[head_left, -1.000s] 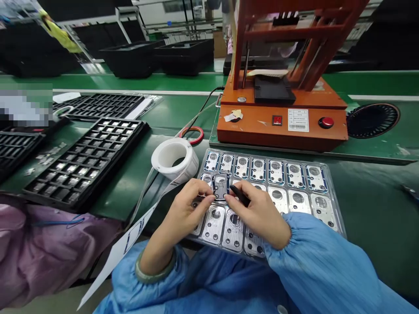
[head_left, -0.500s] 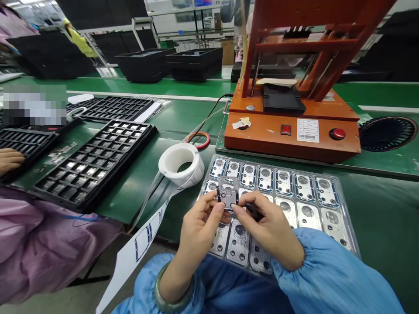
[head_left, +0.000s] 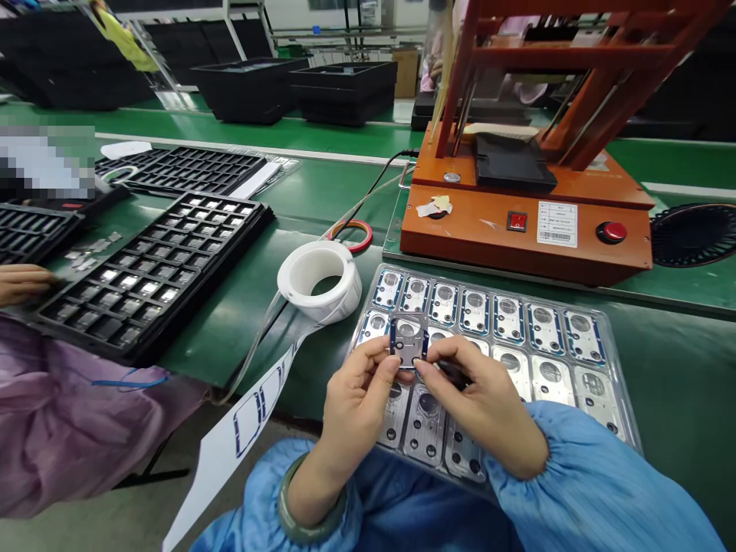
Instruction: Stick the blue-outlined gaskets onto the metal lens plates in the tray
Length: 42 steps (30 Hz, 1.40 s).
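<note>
Both hands hold one small metal plate (head_left: 407,342) with a round hole and a blue outline, just above a clear tray (head_left: 609,368) of similar plates. My left hand (head_left: 357,402) pinches its left edge with thumb and fingertips. My right hand (head_left: 484,405) pinches its right edge and also carries a thin black tool (head_left: 454,374) between its fingers. Both sleeves are light blue. A white roll of label tape (head_left: 319,280) lies left of the tray, and its backing strip (head_left: 230,441) runs down toward me.
An orange press machine (head_left: 529,207) stands behind the tray. Black compartment trays (head_left: 143,276) with small parts fill the left of the green bench. A co-worker's hand (head_left: 20,282) and pink sleeve (head_left: 69,422) are at far left. A black fan (head_left: 693,234) lies at right.
The small plate has been turned in my fingers, from its dark-rimmed side to its flat metal face. My hands stay over the tray; the camera view shifted slightly.
</note>
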Available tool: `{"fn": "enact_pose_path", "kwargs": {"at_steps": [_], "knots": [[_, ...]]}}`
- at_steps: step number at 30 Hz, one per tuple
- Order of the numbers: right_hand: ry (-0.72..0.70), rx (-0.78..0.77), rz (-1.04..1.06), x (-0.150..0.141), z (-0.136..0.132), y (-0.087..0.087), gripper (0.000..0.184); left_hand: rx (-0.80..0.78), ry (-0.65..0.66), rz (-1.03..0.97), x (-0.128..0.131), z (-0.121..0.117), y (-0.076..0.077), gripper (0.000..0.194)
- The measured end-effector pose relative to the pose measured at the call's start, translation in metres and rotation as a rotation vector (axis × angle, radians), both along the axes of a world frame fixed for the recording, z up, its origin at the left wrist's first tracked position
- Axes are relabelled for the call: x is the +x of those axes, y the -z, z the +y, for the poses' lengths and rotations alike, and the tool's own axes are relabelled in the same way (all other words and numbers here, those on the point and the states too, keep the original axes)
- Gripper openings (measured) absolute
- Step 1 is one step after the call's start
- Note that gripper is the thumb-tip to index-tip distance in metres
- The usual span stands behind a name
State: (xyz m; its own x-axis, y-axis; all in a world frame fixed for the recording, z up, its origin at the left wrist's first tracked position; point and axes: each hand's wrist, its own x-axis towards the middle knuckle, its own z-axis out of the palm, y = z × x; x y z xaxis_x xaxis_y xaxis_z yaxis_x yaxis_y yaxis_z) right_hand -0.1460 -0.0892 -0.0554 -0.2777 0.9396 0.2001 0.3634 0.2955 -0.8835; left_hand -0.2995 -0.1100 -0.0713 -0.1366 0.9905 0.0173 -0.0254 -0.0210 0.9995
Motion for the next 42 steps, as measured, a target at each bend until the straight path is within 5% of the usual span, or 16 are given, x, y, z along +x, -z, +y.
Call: {"fn": "enact_pose_path", "kwargs": {"at_steps": [33,42], "knots": [[-0.174,0.015,-0.042,0.000,-0.002,-0.009,0.006,0.190,-0.145,0.449,-0.007,-0.006,0.005,0.021],[-0.206,0.031,-0.037,0.001,-0.002,-0.005,0.007,0.228,-0.181,0.373,-0.007,-0.009,0.010,0.018]]}}
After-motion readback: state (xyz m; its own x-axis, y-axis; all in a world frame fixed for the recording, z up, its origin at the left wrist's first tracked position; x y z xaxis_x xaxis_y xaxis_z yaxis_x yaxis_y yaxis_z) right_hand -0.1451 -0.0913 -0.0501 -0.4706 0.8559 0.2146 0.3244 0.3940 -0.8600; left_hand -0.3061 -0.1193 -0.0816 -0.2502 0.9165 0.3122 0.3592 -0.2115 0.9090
